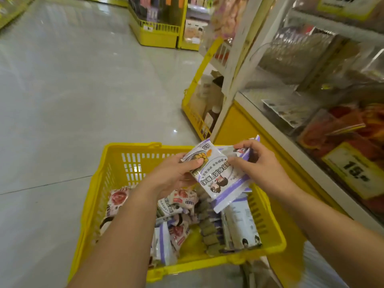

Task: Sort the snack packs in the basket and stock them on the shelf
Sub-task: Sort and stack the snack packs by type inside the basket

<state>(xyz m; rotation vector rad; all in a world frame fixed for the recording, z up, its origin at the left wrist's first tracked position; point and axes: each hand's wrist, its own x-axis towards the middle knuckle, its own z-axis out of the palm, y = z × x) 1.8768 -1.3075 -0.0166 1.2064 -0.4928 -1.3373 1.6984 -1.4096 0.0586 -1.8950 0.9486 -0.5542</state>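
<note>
Over the basket's point(133, 146) far edge, the left hand point(172, 174) and right hand point(260, 164) pinch purple snack packs point(221, 180), probably grouping one flavour

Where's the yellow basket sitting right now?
Head view, lower centre: the yellow basket lies below the left hand and right hand, which hold purple-edged snack packs, just left of the shelf's yellow base.

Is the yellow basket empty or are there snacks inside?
Not empty. The yellow basket has many snack packs piled inside, some red-printed, some purple-edged.
</note>
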